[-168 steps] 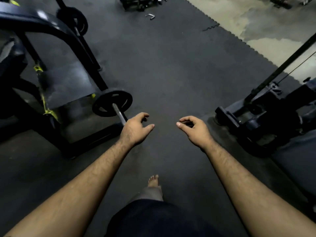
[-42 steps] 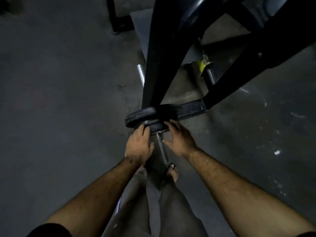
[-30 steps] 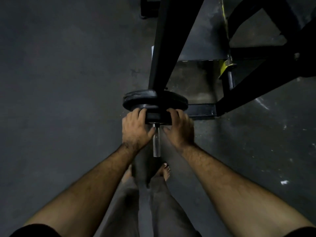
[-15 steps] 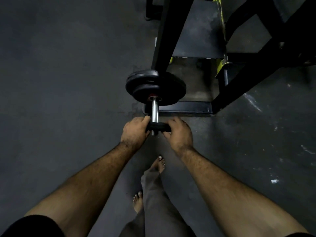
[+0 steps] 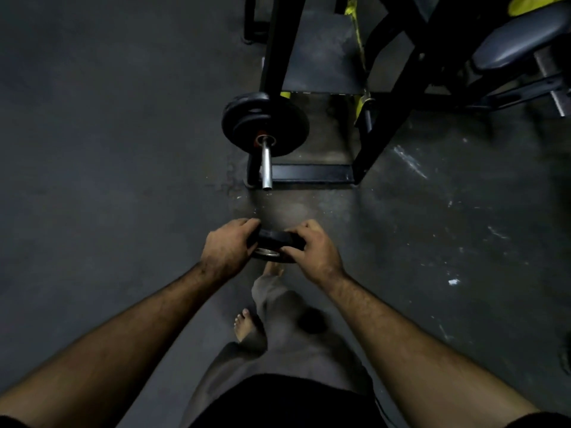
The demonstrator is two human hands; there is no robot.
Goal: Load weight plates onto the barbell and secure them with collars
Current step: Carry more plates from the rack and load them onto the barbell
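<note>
Two hands hold a small plate, off the bar.

The left hand (image 5: 227, 248) and right hand (image 5: 312, 250) squeeze the small plate (image 5: 273, 244), maybe lying flat. The bar (image 5: 266, 164) points toward the person, big plates (image 5: 265, 123) on it.

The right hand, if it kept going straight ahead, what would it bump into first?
Probably the bar's shiny free end. The right hand and left hand hold a small plate just short of it, with bare floor between. Depth is unclear.
</note>
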